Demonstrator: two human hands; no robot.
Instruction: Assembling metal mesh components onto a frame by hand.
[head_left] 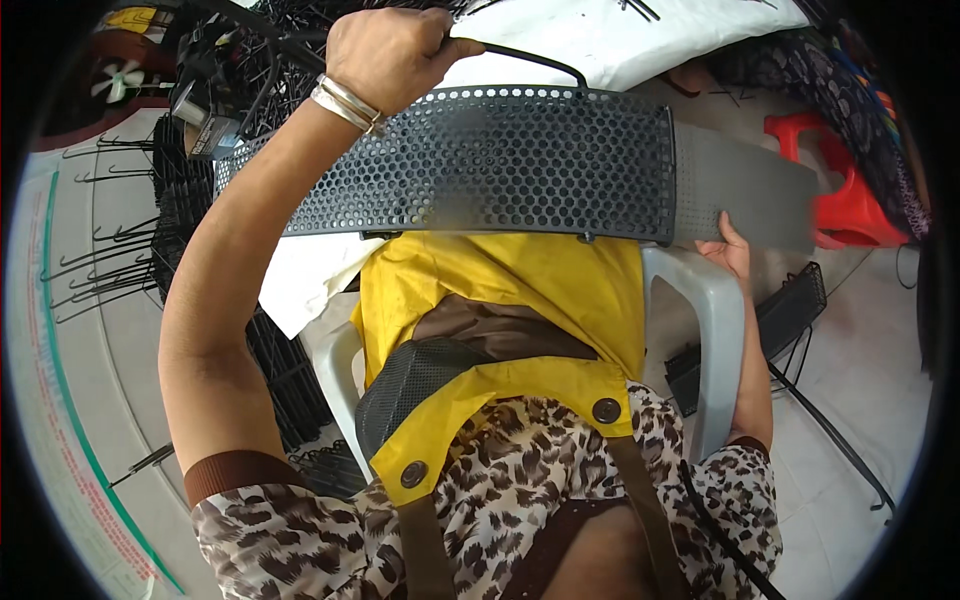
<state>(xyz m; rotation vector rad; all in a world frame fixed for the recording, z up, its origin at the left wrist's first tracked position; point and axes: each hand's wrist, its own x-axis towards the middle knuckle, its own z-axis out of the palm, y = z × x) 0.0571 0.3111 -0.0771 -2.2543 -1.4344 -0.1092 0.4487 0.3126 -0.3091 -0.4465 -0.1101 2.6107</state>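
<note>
Across my lap lies a black perforated metal panel (500, 165) with rows of round holes. My left hand (388, 58) is closed around a bent black rod (535, 60) above the panel's far edge. The rod's right end bends down to that edge. From the panel's right end sticks out a smooth grey flat plate (765, 190). My right hand (728, 250) grips the plate's near edge, thumb on top and fingers hidden below. How plate and panel join cannot be made out. A yellow apron (500, 265) covers my lap beneath the panel.
A grey plastic chair's armrest (715, 310) is beside my right arm. Black wire hooks (110, 260) and stacked black racks stand at left. A black mesh tray (790, 310) lies on the floor at right, near a red stool (850, 200). White sacking (640, 40) lies beyond the panel.
</note>
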